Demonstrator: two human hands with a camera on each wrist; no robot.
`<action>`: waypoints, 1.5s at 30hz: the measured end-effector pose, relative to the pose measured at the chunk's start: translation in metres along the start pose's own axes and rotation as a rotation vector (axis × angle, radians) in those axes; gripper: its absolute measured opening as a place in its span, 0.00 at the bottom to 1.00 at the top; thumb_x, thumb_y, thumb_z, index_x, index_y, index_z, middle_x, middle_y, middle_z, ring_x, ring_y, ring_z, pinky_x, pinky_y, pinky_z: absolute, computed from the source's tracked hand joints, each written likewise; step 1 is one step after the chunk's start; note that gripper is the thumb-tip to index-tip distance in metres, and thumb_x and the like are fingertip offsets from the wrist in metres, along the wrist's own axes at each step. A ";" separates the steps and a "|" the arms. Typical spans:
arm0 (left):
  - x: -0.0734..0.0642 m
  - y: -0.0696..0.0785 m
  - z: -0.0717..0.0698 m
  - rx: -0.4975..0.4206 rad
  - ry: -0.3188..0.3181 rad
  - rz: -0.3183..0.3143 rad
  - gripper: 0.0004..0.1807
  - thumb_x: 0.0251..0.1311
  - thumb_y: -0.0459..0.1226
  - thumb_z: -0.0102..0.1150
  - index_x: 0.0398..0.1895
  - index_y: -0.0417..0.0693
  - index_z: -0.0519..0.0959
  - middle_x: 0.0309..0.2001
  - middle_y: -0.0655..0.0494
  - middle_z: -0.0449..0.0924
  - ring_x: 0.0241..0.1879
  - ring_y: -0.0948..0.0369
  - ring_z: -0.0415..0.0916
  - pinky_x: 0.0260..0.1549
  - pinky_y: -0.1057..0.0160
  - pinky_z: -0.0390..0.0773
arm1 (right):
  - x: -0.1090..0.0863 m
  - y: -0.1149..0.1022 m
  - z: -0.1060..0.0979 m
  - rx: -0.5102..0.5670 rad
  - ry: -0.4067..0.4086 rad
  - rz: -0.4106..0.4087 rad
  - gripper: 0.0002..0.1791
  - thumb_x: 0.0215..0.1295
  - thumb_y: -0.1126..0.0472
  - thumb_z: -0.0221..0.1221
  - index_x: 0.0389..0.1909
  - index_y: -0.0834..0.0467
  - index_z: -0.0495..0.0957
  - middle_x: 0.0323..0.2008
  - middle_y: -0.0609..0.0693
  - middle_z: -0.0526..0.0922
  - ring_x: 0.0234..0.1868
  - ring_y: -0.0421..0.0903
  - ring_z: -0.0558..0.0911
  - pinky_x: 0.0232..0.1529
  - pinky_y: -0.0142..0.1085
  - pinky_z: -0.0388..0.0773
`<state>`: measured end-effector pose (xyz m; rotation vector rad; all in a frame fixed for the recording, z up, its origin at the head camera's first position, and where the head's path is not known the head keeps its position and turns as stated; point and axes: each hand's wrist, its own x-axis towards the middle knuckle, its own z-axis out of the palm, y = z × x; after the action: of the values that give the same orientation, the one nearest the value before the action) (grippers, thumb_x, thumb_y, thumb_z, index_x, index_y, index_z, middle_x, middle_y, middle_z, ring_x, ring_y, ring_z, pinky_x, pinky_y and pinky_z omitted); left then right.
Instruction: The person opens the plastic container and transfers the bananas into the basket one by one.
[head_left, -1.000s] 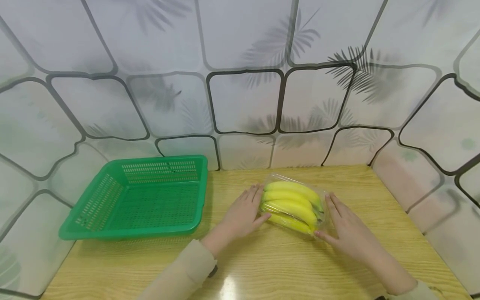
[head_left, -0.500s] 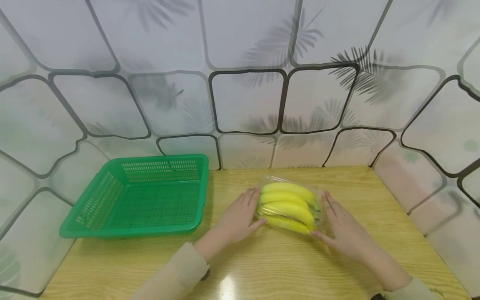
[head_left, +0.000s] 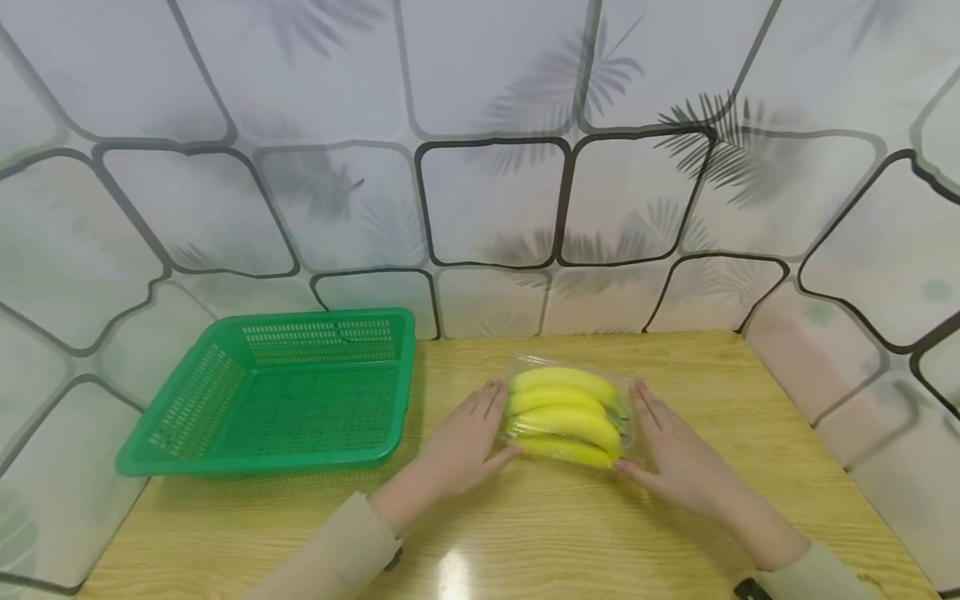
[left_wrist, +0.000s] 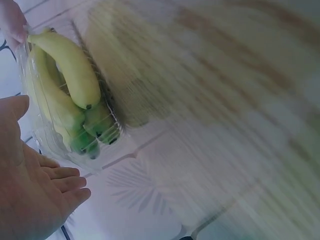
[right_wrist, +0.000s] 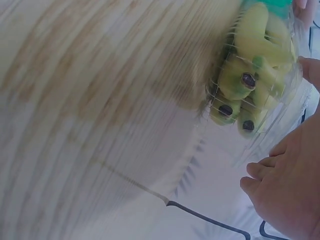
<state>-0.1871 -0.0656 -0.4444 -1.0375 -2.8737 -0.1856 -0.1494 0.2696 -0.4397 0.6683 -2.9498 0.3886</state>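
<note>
A clear plastic pack of bananas (head_left: 564,414) lies on the wooden table (head_left: 570,533), right of the middle in the head view. My left hand (head_left: 461,440) is at its left end, fingers straight along the side and thumb tip at the near corner. At the right end is my right hand (head_left: 681,454), with straight fingers and its thumb at the near right corner. In the left wrist view the bananas (left_wrist: 75,75) show greenish tips inside the clear plastic. Dark stem ends of the bananas (right_wrist: 247,80) face the right wrist camera.
An empty green plastic basket (head_left: 300,467) with slotted walls stands at the left of the table. A patterned wall (head_left: 491,208) closes off the back and both sides.
The banana pack has slid a little to the left along the table, between both hands, and they have moved left with it. The basket has stayed in place.
</note>
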 end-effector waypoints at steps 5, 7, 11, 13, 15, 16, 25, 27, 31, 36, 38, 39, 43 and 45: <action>-0.009 -0.002 -0.001 0.031 0.021 0.010 0.49 0.79 0.61 0.46 0.83 0.30 0.50 0.83 0.34 0.52 0.83 0.43 0.54 0.83 0.50 0.58 | 0.002 -0.002 0.002 0.041 -0.001 -0.014 0.60 0.72 0.39 0.65 0.84 0.70 0.42 0.84 0.70 0.46 0.81 0.73 0.58 0.76 0.66 0.64; -0.013 -0.002 -0.001 0.040 0.022 0.011 0.49 0.80 0.61 0.46 0.83 0.30 0.50 0.83 0.34 0.52 0.84 0.43 0.53 0.83 0.50 0.57 | 0.003 -0.003 0.003 0.041 0.002 -0.025 0.60 0.72 0.39 0.65 0.84 0.70 0.42 0.84 0.71 0.47 0.81 0.72 0.58 0.76 0.66 0.64; -0.020 -0.004 -0.001 0.041 0.020 0.016 0.49 0.79 0.60 0.47 0.84 0.31 0.50 0.84 0.35 0.49 0.85 0.44 0.51 0.83 0.49 0.55 | 0.005 -0.005 0.004 0.039 0.006 -0.042 0.59 0.71 0.40 0.65 0.84 0.71 0.43 0.83 0.72 0.49 0.80 0.73 0.58 0.77 0.66 0.64; -0.023 -0.005 0.000 0.040 0.020 0.022 0.49 0.79 0.60 0.48 0.84 0.31 0.50 0.85 0.35 0.48 0.85 0.44 0.50 0.83 0.48 0.56 | 0.007 -0.006 0.004 0.041 0.003 -0.045 0.59 0.71 0.40 0.65 0.83 0.71 0.44 0.83 0.72 0.49 0.80 0.73 0.59 0.77 0.66 0.64; -0.026 -0.006 0.000 0.035 0.023 0.030 0.49 0.78 0.59 0.50 0.84 0.31 0.50 0.85 0.35 0.47 0.85 0.43 0.50 0.83 0.48 0.56 | 0.008 -0.006 0.004 0.042 0.004 -0.052 0.59 0.70 0.40 0.65 0.83 0.72 0.44 0.83 0.72 0.49 0.80 0.73 0.59 0.77 0.66 0.64; -0.028 -0.006 -0.001 0.036 0.024 0.033 0.50 0.78 0.59 0.51 0.84 0.31 0.50 0.85 0.35 0.46 0.85 0.43 0.50 0.83 0.48 0.56 | 0.008 -0.006 0.004 0.041 0.005 -0.056 0.59 0.70 0.40 0.65 0.83 0.72 0.45 0.83 0.72 0.49 0.80 0.73 0.59 0.77 0.66 0.64; -0.040 -0.006 -0.001 0.047 0.045 0.048 0.52 0.76 0.61 0.53 0.84 0.30 0.50 0.85 0.35 0.47 0.85 0.43 0.49 0.82 0.47 0.57 | 0.012 -0.008 0.007 0.024 0.018 -0.109 0.60 0.69 0.39 0.65 0.83 0.72 0.45 0.83 0.72 0.50 0.79 0.73 0.62 0.76 0.64 0.67; -0.043 -0.006 0.000 0.059 0.058 0.053 0.52 0.75 0.61 0.54 0.83 0.30 0.51 0.84 0.34 0.48 0.84 0.42 0.50 0.82 0.47 0.58 | 0.013 -0.008 0.008 0.024 0.023 -0.124 0.60 0.69 0.38 0.65 0.83 0.72 0.45 0.82 0.73 0.51 0.78 0.73 0.62 0.76 0.64 0.67; -0.048 -0.006 0.000 0.088 0.078 0.063 0.54 0.73 0.62 0.56 0.83 0.29 0.52 0.84 0.33 0.50 0.84 0.41 0.52 0.81 0.46 0.61 | 0.015 -0.008 0.010 0.026 0.023 -0.149 0.60 0.69 0.37 0.64 0.84 0.71 0.44 0.82 0.73 0.50 0.79 0.73 0.62 0.76 0.64 0.67; -0.054 -0.006 -0.001 0.094 0.085 0.069 0.54 0.73 0.62 0.57 0.82 0.29 0.54 0.83 0.33 0.52 0.83 0.41 0.53 0.81 0.46 0.61 | 0.017 -0.009 0.011 0.011 0.020 -0.166 0.60 0.70 0.35 0.62 0.84 0.69 0.43 0.84 0.70 0.50 0.80 0.71 0.61 0.79 0.57 0.63; -0.057 -0.007 -0.002 0.094 0.087 0.068 0.53 0.73 0.62 0.56 0.82 0.29 0.54 0.83 0.33 0.52 0.83 0.41 0.53 0.81 0.46 0.61 | 0.018 -0.010 0.011 0.005 0.020 -0.173 0.60 0.71 0.34 0.62 0.85 0.68 0.43 0.84 0.69 0.49 0.80 0.70 0.61 0.80 0.53 0.61; -0.058 -0.007 -0.003 0.094 0.088 0.067 0.53 0.73 0.61 0.56 0.82 0.29 0.54 0.83 0.33 0.52 0.84 0.42 0.53 0.81 0.46 0.62 | 0.018 -0.010 0.011 0.003 0.021 -0.178 0.60 0.71 0.34 0.62 0.85 0.68 0.43 0.84 0.68 0.49 0.80 0.70 0.61 0.80 0.53 0.60; -0.062 -0.009 -0.002 0.090 0.099 0.059 0.51 0.74 0.60 0.56 0.82 0.29 0.54 0.83 0.34 0.52 0.83 0.42 0.53 0.80 0.46 0.62 | 0.021 -0.013 0.011 -0.003 0.023 -0.203 0.60 0.71 0.34 0.62 0.84 0.68 0.43 0.83 0.70 0.50 0.80 0.70 0.62 0.78 0.58 0.65; -0.064 -0.009 -0.002 0.086 0.104 0.055 0.51 0.74 0.59 0.56 0.82 0.29 0.55 0.83 0.34 0.52 0.83 0.42 0.53 0.80 0.46 0.62 | 0.022 -0.014 0.012 -0.003 0.023 -0.209 0.61 0.71 0.35 0.62 0.84 0.69 0.44 0.83 0.70 0.50 0.79 0.71 0.63 0.76 0.62 0.68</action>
<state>-0.1442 -0.1133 -0.4503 -1.0575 -2.7313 -0.1077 -0.1631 0.2454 -0.4445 0.9539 -2.8211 0.3688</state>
